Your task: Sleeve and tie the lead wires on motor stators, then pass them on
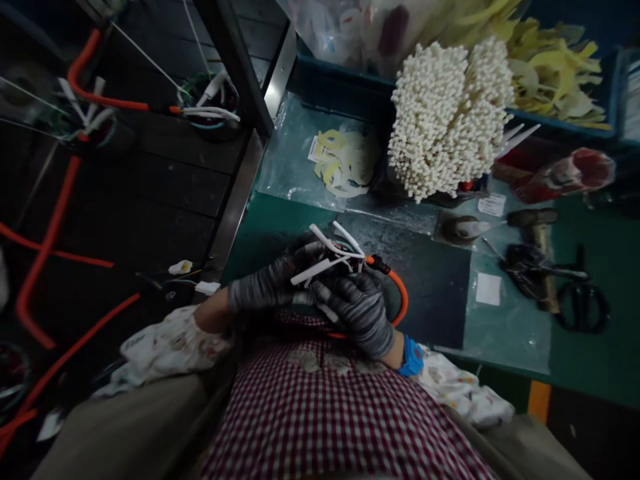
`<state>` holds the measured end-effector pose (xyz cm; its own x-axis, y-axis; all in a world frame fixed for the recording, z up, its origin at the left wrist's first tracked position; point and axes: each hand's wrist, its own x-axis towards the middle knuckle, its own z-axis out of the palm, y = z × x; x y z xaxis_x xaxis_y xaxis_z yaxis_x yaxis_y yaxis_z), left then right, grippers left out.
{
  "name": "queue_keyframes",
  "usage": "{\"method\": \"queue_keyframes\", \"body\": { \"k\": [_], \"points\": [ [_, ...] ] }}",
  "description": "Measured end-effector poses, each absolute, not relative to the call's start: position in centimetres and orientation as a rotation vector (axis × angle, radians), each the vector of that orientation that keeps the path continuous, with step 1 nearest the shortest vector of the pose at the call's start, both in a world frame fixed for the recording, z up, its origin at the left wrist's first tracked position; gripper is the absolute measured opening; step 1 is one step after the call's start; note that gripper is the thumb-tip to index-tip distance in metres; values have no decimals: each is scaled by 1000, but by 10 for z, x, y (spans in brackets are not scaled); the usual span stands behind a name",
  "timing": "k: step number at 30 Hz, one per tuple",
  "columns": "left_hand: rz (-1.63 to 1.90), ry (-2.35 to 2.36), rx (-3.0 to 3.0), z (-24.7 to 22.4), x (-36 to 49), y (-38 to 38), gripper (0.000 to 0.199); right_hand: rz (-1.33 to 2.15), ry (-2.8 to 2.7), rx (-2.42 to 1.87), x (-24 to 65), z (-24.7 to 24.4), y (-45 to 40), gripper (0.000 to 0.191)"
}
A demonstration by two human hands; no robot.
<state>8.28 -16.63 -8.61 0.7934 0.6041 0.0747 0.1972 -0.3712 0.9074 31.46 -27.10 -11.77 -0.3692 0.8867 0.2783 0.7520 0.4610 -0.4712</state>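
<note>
My left hand, in a grey striped glove, is closed around the left side of a dark part with white-sleeved wires. My right hand, gloved the same way, grips it from the lower right. Several white sleeves fan out from the part, with thin coloured wires among them. An orange cable joins them at a black collar and loops down behind my right wrist. My fingers hide much of the part's body. Both hands are just in front of my checked apron, at the near edge of the green table.
A bundle of white-tipped sticks stands at the back. Yellow strips fill a blue bin behind it; more strips lie on plastic. Right are a hammer and black scissors. Left, orange-cabled parts rest on dark slats.
</note>
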Motion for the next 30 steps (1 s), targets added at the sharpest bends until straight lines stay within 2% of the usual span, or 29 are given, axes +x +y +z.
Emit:
{"method": "queue_keyframes", "body": {
  "k": [10, 15, 19, 21, 25, 27, 30],
  "points": [
    [547, 755, 2099, -97, 78, -188, 87, 345, -2265, -1450, 302, -109, -273, 31],
    [532, 848, 2005, -101, 75, -202, 81, 238, -2146, -1246, 314, -99, -279, 25],
    [698, 840, 2016, -99, 95, -208, 77, 257, -1960, -1446, 332, -98, -278, 30],
    [784, 792, 2076, -96, 108, -208, 78, 318, -1876, -1568, 339, -104, -273, 40],
    [783, 661, 2181, -91, 119, -205, 82, 426, -1863, -1601, 352, -120, -263, 73],
    [770, 633, 2206, -91, 117, -204, 84, 516, -1926, -1554, 359, -126, -262, 76],
    [729, 598, 2244, -92, 112, -203, 89, 585, -1961, -1474, 367, -133, -263, 68]
  ]
}}
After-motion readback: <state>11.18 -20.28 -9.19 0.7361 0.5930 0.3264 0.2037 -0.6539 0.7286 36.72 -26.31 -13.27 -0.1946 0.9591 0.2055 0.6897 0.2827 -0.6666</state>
